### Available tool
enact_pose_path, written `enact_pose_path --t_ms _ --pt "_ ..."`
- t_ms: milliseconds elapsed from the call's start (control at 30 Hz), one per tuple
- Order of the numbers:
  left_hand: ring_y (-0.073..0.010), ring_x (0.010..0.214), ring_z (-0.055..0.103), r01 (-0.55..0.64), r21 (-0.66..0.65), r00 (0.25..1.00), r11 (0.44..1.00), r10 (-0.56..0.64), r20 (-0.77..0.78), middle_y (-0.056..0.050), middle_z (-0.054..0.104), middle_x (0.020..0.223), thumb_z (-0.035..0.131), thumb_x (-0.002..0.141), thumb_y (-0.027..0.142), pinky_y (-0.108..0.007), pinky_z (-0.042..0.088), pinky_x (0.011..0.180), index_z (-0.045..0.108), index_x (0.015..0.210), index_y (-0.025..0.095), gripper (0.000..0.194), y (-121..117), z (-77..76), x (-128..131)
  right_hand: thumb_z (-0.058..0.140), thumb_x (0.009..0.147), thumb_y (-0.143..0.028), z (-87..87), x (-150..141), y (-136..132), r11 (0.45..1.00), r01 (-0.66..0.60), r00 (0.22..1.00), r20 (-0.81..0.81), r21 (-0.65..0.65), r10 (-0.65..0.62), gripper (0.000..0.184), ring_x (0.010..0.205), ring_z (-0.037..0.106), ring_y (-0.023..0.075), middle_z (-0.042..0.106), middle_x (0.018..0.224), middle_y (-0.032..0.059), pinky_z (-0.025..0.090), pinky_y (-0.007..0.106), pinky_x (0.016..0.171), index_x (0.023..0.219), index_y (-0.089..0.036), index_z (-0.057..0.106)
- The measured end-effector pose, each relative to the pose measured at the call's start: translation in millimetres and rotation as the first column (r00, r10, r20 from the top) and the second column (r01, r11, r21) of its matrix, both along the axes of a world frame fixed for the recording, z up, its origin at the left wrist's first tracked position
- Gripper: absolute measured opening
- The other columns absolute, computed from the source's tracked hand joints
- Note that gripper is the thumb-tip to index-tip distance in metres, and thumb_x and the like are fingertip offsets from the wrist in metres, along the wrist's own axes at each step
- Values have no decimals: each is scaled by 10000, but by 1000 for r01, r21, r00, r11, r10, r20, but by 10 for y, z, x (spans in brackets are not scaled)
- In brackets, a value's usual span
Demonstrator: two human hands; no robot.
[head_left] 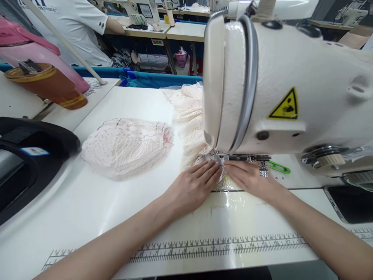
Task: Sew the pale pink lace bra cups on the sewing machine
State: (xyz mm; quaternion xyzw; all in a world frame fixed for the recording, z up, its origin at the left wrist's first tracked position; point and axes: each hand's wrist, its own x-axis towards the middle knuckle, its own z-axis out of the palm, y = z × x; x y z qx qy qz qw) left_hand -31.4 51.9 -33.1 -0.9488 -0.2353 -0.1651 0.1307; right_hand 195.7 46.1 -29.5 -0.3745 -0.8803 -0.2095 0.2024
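Cream lace fabric (190, 128) lies bunched on the table and runs under the head of a white sewing machine (285, 77). My left hand (201, 181) rests flat on the fabric's near end, fingers stretched toward the needle area. Just right of it, my right hand (250, 177) lies low beneath the machine head, its fingers extended leftward to the fabric edge. The machine's metal fittings partly cover that hand, and the needle is hidden. A separate white lace piece (128, 147), with reddish threads at its right end, lies to the left.
A black curved device (37, 155) stands at the left edge. Behind it are a brown cup (46, 85) holding tools and a pink bottle (58, 62). A green safety pin (279, 167) and a phone (349, 204) lie right. Another person (70, 31) sits beyond.
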Motion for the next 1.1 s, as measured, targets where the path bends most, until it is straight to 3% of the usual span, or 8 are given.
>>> enact_pose_path --t_ms 167,267,433,833,1100 --pt "-231 1214 559 17 -41 999 999 -18 -30 -128 570 1313 359 957 114 -375 488 1034 565 1261 51 372 41 43 -91 508 895 -81 -18 -79 10 989 -96 995 -4 -112 96 237 910 602 132 706 1042 10 402 278 740 1014 -211 665" --pt "-241 1213 560 9 -50 999 999 -11 -41 -138 568 1311 362 955 113 -376 501 1016 595 1226 57 362 51 56 -119 496 887 -61 -51 -135 -5 994 -92 996 17 -59 93 249 949 599 128 710 1018 -11 378 281 720 1037 -199 639" --pt "-253 1199 568 -17 -8 999 1000 17 -49 -157 577 1295 353 946 88 -363 518 992 593 1222 28 371 52 31 -115 512 865 -32 -75 -198 -24 994 -97 995 -16 40 98 221 949 603 92 717 965 -65 368 271 759 976 -186 625" --pt "-276 1150 602 -117 106 993 988 118 -6 -170 617 1234 357 938 72 -373 549 942 622 1173 4 361 -28 3 34 482 837 10 -80 -177 -20 994 -107 994 -33 10 107 260 907 620 100 719 973 -44 400 268 737 975 -164 618" --pt "-288 1124 618 -156 153 987 976 159 -11 -183 627 1218 351 919 46 -380 555 920 622 1167 -14 372 -57 -3 74 435 885 1 -66 -182 -36 994 -65 997 -38 -89 62 317 927 615 117 717 1003 -20 438 266 747 1010 -202 644"
